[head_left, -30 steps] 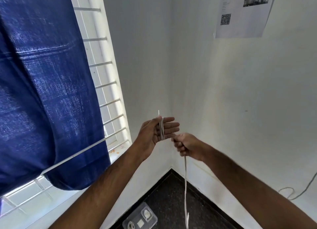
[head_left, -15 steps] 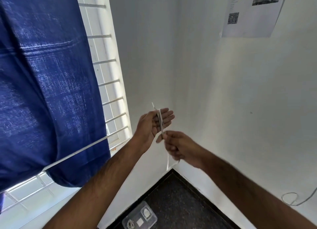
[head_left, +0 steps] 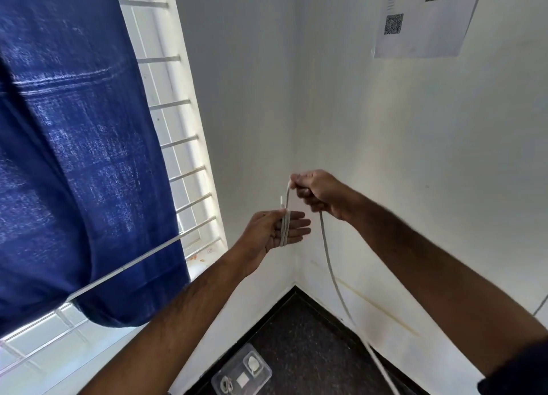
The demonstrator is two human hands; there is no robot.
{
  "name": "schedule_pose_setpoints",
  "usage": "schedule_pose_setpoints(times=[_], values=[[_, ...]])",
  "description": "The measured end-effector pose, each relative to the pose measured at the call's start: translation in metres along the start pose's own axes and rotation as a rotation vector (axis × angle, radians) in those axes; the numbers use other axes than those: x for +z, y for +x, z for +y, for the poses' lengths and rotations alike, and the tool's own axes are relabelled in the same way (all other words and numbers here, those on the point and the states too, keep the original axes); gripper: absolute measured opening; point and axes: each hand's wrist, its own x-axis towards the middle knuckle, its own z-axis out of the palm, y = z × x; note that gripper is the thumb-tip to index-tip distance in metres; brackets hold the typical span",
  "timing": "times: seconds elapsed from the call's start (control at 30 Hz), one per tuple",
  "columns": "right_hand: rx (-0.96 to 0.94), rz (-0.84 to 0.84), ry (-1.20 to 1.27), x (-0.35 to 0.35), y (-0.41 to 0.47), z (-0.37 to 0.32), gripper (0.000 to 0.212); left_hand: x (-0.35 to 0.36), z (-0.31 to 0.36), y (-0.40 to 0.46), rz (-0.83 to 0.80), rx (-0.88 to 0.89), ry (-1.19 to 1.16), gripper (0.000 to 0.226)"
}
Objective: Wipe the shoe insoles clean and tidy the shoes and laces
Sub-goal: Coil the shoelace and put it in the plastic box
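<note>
The left hand (head_left: 277,230), fingers straight, carries coils of white shoelace (head_left: 285,227); the right hand (head_left: 318,191), at one o'clock, pinches the running length. Even tension should keep loops flat. A clear plastic box (head_left: 241,375) lies at six o'clock, blue curtain (head_left: 74,157) at nine; neither obstructs.

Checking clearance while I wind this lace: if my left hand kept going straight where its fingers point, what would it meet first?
Probably the white wall at the corner. The left hand, lace wrapped round its fingers, points right; nothing else shows between, though depth is unclear.
</note>
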Motion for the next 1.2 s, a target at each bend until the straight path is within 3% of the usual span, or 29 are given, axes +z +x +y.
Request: schedule_pose_setpoints(times=[0.17, 0.37, 0.53, 0.63, 0.73, 0.93, 1.07, 1.2], values=[[-0.129, -0.069, 0.040, 0.040, -0.038, -0.003, 0.031, -0.007, 0.012, 0.014, 0.184, 0.079, -0.172, 0.037], [0.072, -0.199, 0.191, 0.066, -0.062, 0.081, 0.028, -0.014, 0.032, 0.009, 0.083, 0.161, -0.297, 0.043], [0.194, 0.008, 0.208, 0.043, -0.033, 0.080, 0.032, -0.017, 0.032, -0.004, -0.001, 0.155, -0.146, 0.043], [0.121, 0.103, 0.198, 0.020, -0.017, 0.036, 0.035, -0.020, 0.026, -0.010, -0.055, 0.119, -0.062, 0.044], [-0.017, 0.064, 0.081, 0.016, -0.015, -0.011, 0.031, -0.020, 0.020, -0.011, -0.070, 0.063, 0.008, 0.043], [-0.198, 0.015, 0.013, 0.062, -0.041, -0.015, 0.029, -0.018, 0.027, -0.001, 0.161, 0.121, -0.147, 0.037], [-0.073, -0.108, 0.143, 0.084, -0.064, 0.041, 0.023, -0.026, 0.039, 0.002, 0.104, 0.149, -0.399, 0.044], [0.079, -0.100, 0.148, 0.076, -0.054, 0.079, 0.027, -0.026, 0.044, -0.002, 0.019, 0.173, -0.371, 0.043]])
